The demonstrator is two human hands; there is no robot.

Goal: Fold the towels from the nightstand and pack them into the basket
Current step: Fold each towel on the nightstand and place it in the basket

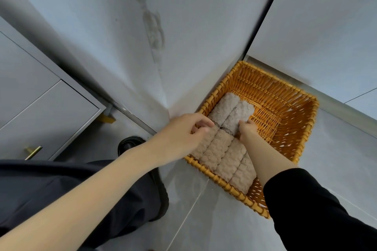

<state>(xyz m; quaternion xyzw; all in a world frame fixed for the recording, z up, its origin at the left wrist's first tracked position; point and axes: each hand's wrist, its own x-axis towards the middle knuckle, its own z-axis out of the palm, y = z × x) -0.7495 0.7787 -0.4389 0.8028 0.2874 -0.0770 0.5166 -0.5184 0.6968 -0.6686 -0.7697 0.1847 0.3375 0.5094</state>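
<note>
We look down on a grey tiled floor (193,220), where a grey nightstand cabinet (40,108) stands at the left. An orange woven wicker basket (289,112) sits in the corner of the pale walls (204,26). Along the basket's left side lie beige fluffy folded towels: a front row (224,157) set side by side and a rear pair (230,112) behind it. Our left hand (181,130) pinches the far end of the leftmost front towel, fingers curled round it. Our right hand (247,130) curls its fingers onto the near end of the rear pair. A black shoe (130,144) stands between nightstand and basket.
</note>
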